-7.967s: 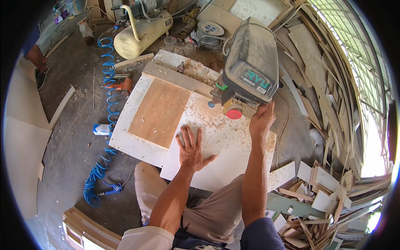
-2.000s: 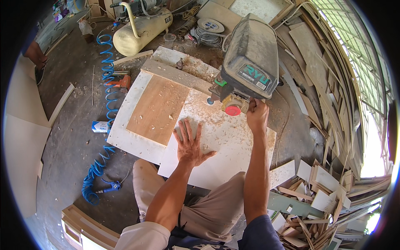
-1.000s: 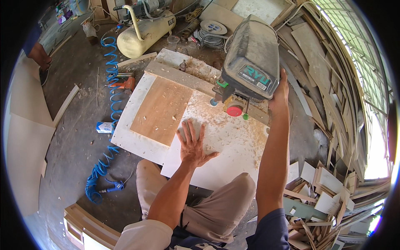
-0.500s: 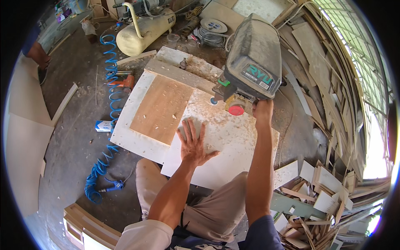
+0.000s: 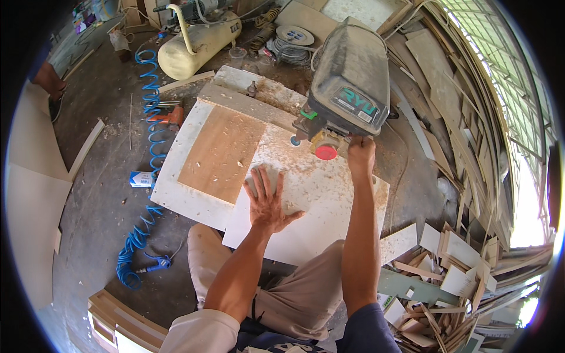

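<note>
My left hand [image 5: 266, 202] lies flat with spread fingers on a white board [image 5: 306, 219]. Wood shavings are strewn over this board, which rests against a brown plywood panel [image 5: 222, 156] on a larger white base. Over the board's far part stands a dusty black drill press [image 5: 351, 76] with a red round button [image 5: 326, 152] on its front. A blue-rimmed drill bit [image 5: 295, 140] shows below its head, close to the board. My right hand [image 5: 361, 156] is closed at the right of the button, around the press's feed lever, which the fingers mostly hide.
A blue coiled air hose [image 5: 154, 126] with a blue air gun [image 5: 158, 263] runs along the floor at left, near an orange tool [image 5: 170, 117] and a small box [image 5: 141, 179]. A cream compressor tank [image 5: 200, 47] lies behind. Wood offcuts [image 5: 438, 282] pile up at right. Another person's hand [image 5: 52, 81] shows far left.
The whole picture has shifted slightly left. Both hands keep their places on the board and at the drill press.
</note>
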A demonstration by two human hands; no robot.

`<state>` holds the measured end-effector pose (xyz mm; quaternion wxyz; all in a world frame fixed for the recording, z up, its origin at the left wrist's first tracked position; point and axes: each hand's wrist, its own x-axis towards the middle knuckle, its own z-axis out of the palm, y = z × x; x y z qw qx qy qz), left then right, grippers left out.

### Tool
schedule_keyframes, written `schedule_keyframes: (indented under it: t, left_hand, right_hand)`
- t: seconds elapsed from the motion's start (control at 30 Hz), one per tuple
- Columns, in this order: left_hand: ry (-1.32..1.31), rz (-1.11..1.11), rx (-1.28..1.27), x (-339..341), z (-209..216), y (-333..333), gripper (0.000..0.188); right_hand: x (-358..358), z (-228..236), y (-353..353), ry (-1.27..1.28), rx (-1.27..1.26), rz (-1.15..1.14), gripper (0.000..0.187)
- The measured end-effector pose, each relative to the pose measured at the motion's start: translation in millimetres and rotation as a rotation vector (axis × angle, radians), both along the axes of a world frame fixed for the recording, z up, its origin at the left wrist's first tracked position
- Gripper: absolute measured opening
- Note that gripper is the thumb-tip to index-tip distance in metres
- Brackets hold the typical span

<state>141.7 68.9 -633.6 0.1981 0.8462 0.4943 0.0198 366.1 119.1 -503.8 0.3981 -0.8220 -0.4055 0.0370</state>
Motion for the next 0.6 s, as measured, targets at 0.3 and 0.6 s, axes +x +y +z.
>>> schedule_keyframes:
  t: [0.3, 0.6]
  left_hand:
    - [-0.004, 0.002, -0.001, -2.6, -1.9, 0.7, 0.134]
    - [-0.013, 0.001, 0.002, -1.9, -1.1, -0.3, 0.134]
  right_hand:
    - [-7.9, 4.9, 0.1, 0.065, -0.009, -0.004, 0.035]
    - [-4.3, -0.7, -0.4, 0.098, 0.009, -0.009, 0.036]
